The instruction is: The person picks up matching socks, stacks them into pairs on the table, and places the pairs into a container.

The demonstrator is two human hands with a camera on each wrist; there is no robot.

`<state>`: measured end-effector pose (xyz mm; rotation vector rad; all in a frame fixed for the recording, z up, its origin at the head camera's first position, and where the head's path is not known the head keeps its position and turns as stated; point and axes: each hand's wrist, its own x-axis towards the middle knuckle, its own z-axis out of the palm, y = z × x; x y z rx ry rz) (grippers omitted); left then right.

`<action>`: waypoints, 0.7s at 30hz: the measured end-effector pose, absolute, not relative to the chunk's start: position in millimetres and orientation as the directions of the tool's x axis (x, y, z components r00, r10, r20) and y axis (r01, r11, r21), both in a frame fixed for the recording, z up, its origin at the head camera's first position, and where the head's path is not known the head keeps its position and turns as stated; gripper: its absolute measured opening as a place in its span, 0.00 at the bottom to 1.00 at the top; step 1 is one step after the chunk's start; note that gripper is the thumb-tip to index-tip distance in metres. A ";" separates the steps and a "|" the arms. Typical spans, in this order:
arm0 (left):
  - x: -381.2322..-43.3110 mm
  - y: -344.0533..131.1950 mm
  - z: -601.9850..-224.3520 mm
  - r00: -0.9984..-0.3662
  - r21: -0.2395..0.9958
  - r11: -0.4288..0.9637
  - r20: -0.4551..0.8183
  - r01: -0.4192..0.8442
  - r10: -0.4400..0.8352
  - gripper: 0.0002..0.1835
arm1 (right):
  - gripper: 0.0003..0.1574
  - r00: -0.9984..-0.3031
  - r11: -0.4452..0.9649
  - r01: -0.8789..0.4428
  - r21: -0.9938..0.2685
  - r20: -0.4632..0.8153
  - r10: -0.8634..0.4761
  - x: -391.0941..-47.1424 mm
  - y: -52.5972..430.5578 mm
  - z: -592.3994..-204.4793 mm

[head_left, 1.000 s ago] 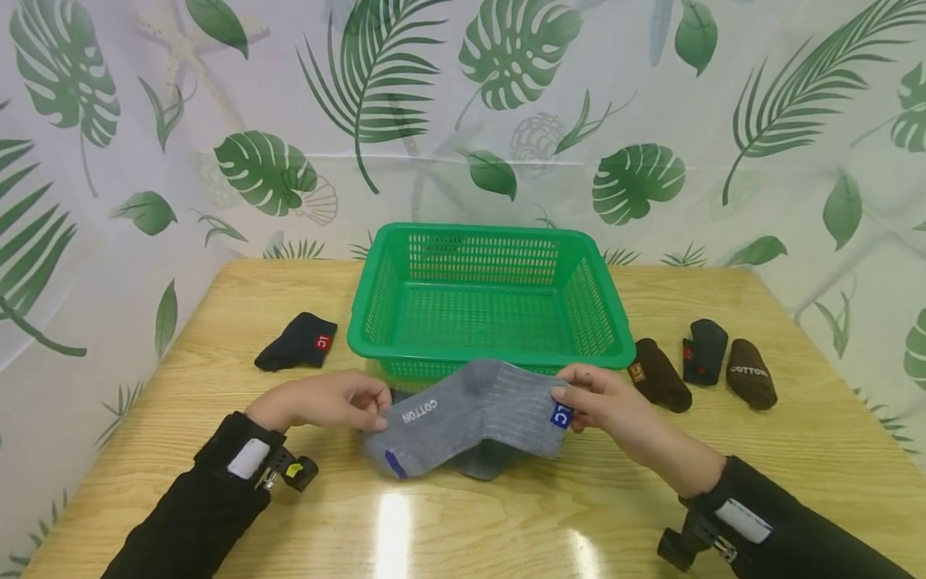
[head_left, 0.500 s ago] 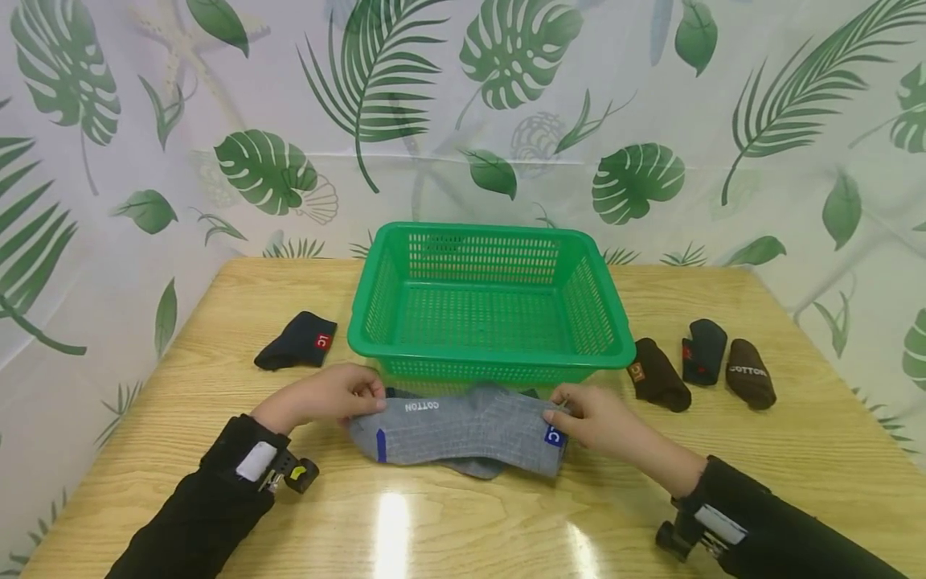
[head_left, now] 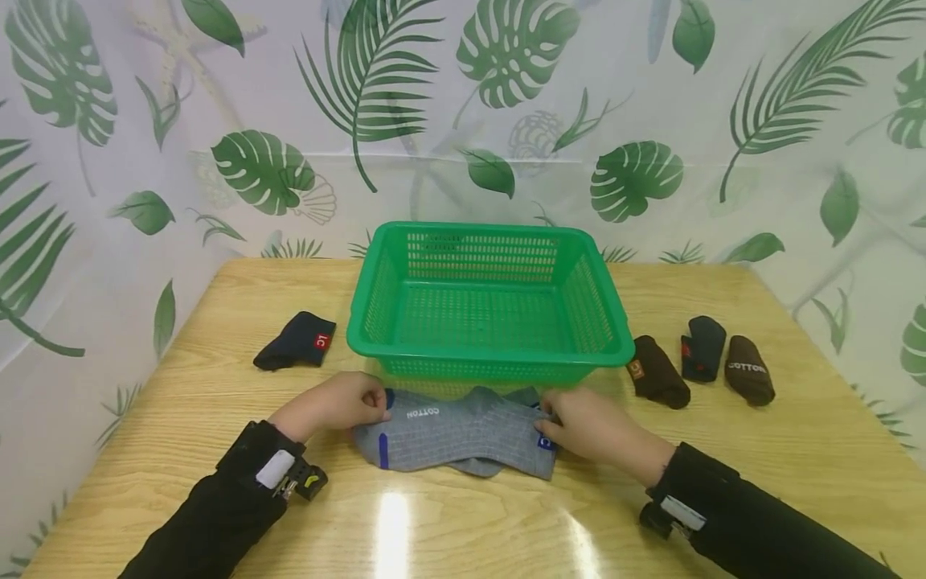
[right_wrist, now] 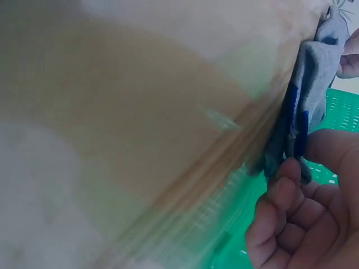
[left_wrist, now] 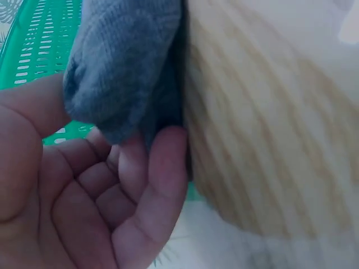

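Note:
A grey sock [head_left: 456, 438] with COTTON lettering and a blue tag lies stretched sideways in front of the green basket, on top of another grey sock [head_left: 479, 467] that is mostly covered. My left hand [head_left: 340, 402] holds the top sock near its toe; in the left wrist view the fabric sits between thumb and curled fingers. At the cuff, my right hand [head_left: 596, 425] pinches the sock beside the tag. The right wrist view shows layered cuff edges [right_wrist: 297, 117] between thumb and fingers.
The green basket [head_left: 481, 366] stands behind the socks. A dark sock [head_left: 295, 342] with a red tag lies left of it. To its right are a brown rolled sock [head_left: 660, 374], a dark rolled one [head_left: 703, 348] and a brown COTTON one [head_left: 749, 371]. A patterned sheet hangs behind.
Both hands have lowered the top grey sock onto the other one and straightened it. The right hand has come slightly left. The basket and other socks have stayed put.

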<state>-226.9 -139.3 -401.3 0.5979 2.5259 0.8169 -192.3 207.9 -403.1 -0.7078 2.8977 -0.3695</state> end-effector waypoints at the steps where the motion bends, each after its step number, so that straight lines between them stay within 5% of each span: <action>1: -225.1 -138.5 -399.6 -0.831 0.609 0.746 -0.246 0.269 0.500 0.08 | 0.11 -0.880 0.862 -0.440 -0.252 -0.071 -0.470 -192.7 207.3 -402.4; 8: -197.2 -127.9 -384.2 -0.892 0.286 0.861 -0.046 0.420 0.450 0.10 | 0.14 -0.821 0.814 -0.571 -0.103 0.057 -0.568 -184.4 205.5 -391.2; 14: -170.2 -130.2 -382.4 -0.749 0.123 0.741 0.034 0.660 0.662 0.13 | 0.17 -0.661 0.659 -0.751 -0.044 0.034 -0.750 -172.0 200.0 -386.8; 21: -166.2 -123.0 -396.7 -0.708 0.108 0.702 0.021 0.704 0.706 0.16 | 0.20 -0.626 0.626 -0.780 0.023 -0.003 -0.780 -166.9 200.1 -391.3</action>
